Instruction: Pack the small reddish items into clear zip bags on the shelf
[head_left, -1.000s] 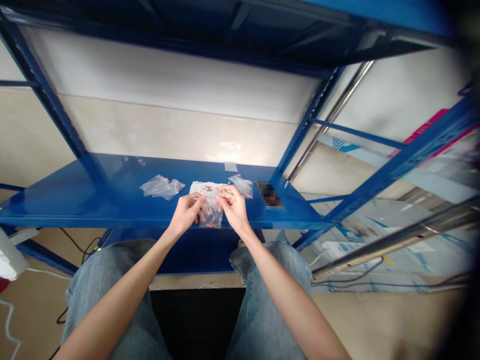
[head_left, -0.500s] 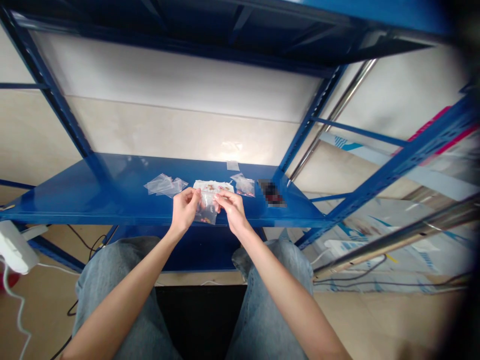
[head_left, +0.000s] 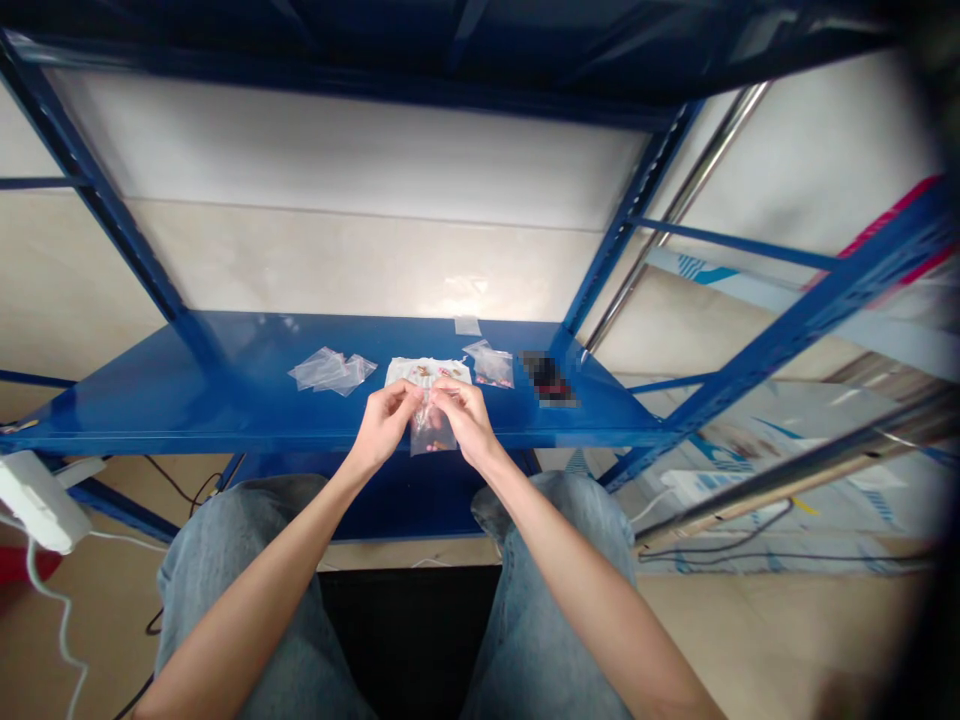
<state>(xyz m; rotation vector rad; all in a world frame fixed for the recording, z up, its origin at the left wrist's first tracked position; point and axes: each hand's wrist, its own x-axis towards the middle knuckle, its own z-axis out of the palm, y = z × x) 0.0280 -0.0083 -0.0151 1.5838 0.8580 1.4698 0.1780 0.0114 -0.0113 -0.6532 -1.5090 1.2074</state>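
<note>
My left hand (head_left: pixel 384 425) and my right hand (head_left: pixel 466 420) meet over the front edge of a blue metal shelf (head_left: pixel 187 395). Both pinch the top edge of a small clear plastic bag (head_left: pixel 430 432) that hangs between them with small dark and reddish bits inside. Just behind my hands a white sheet (head_left: pixel 426 370) with small coloured pieces lies on the shelf.
A pile of empty clear bags (head_left: pixel 330 370) lies to the left, another filled bag (head_left: pixel 491 365) and a small dark object (head_left: pixel 547 378) to the right. Blue shelf posts (head_left: pixel 626 225) rise on both sides. A white power strip (head_left: pixel 37 500) and cables lie on the floor at left.
My hands have closed in toward each other on the bag's top edge, and the bag now hangs straighter. The view has shifted slightly.
</note>
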